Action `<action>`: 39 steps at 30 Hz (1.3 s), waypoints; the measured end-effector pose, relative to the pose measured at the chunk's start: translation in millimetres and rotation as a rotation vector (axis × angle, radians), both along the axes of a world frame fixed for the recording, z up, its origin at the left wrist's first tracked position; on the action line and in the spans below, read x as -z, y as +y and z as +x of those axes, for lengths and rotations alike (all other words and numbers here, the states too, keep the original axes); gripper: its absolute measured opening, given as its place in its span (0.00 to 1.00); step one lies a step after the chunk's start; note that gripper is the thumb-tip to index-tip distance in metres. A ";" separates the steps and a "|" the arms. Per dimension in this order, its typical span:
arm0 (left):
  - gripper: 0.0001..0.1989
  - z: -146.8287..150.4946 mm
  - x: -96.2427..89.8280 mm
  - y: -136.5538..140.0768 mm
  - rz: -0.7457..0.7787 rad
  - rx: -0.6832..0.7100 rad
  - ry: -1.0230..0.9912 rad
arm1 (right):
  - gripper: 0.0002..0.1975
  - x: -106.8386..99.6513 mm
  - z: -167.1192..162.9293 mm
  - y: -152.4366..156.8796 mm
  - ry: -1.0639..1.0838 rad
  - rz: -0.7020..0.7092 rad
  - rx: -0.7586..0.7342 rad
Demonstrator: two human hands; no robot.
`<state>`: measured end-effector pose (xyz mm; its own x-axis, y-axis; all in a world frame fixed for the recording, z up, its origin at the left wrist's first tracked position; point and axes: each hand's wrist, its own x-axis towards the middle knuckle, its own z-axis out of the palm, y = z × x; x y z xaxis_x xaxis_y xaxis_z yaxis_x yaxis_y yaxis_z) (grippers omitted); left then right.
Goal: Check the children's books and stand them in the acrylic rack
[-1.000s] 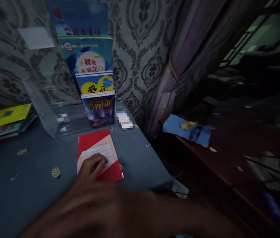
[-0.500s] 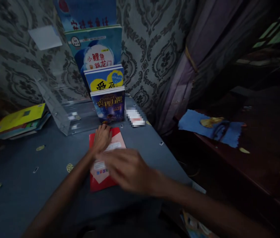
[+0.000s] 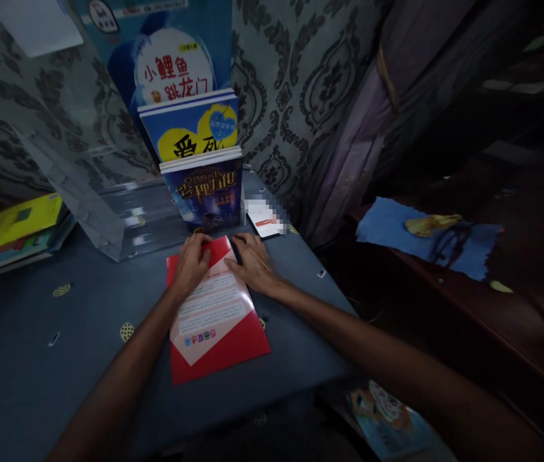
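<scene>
A red booklet (image 3: 221, 356) with a pale printed panel lies flat on the table, its print upside down from here. My left hand (image 3: 191, 262) rests on the booklet's far left part, fingers stretched toward the far edge and thumb on the cover. My right hand (image 3: 254, 262) lies at its far right corner, thumb over the booklet and fingers spread along the edge. Neither hand lifts it. Just beyond stands a dark blue book (image 3: 209, 196) in front of a blue-and-yellow book (image 3: 163, 131) and a taller teal book (image 3: 122, 51).
A clear plastic rack (image 3: 108, 234) extends left of the standing books. Farther left is a stack with a yellow book (image 3: 12, 224) on top. A phone (image 3: 268, 224) lies right of the books. Beyond the table's right edge, a blue cloth (image 3: 392, 224) lies on a dark red surface.
My right hand has moved away from above the near part of the booklet to its far right corner. The view has shifted closer, and more of the booklet shows.
</scene>
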<state>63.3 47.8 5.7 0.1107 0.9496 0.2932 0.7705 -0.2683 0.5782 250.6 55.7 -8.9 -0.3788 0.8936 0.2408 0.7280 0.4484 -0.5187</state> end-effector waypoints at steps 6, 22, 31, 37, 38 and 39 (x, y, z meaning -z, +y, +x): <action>0.12 1.4 -0.4 -2.2 0.002 -0.010 -0.046 | 0.24 8.1 4.7 2.3 0.052 0.024 -0.033; 0.10 4.2 2.3 -5.9 0.067 -0.006 0.134 | 0.29 1.0 2.4 -4.5 0.133 -0.002 -0.042; 0.12 -5.3 -9.7 -6.1 0.001 0.217 0.141 | 0.20 -18.6 10.5 -23.2 0.257 -0.112 -0.013; 0.15 -20.3 -24.1 -17.3 -0.108 0.402 -0.009 | 0.11 -43.9 6.3 -51.6 0.440 -0.345 -0.419; 0.15 -17.1 -26.7 -23.6 -0.078 0.374 0.060 | 0.12 -45.3 6.2 -51.7 0.451 -0.307 -0.395; 0.14 -12.1 -29.1 -31.5 -0.044 0.330 0.155 | 0.12 -45.6 7.0 -49.9 0.461 -0.260 -0.343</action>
